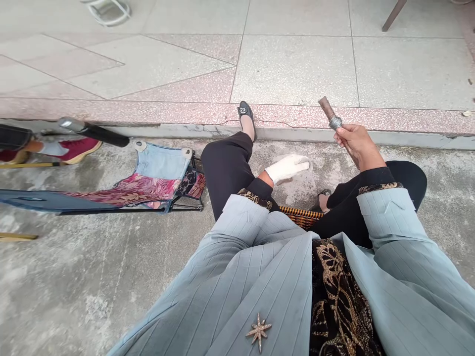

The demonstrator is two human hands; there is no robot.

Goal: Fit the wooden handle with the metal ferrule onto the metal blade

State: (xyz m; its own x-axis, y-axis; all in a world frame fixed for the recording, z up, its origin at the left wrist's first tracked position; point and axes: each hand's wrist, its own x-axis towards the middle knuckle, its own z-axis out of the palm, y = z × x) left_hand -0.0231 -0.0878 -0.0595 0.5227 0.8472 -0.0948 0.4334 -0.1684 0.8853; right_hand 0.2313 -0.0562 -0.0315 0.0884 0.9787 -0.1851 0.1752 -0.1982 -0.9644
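Note:
My right hand [354,141] is closed around a short brown wooden stick [326,107]. Silver-grey wire [335,122] is wound in a thick coil about the stick, just above my fingers. The stick tilts up and to the left, and part of it passes behind my hand. My left hand [289,167] wears a white glove and is held between my knees. Its fingers reach out to the right, loosely bent and apart from the stick. Something brownish shows under the gloved palm, too small to make out.
I sit on a woven orange-and-black seat [300,216], with a raised tiled step [289,74] in front. A folding fabric chair [148,185] stands on the concrete at my left. Beyond it are a black-handled object [100,132] and another person's red shoe [79,150].

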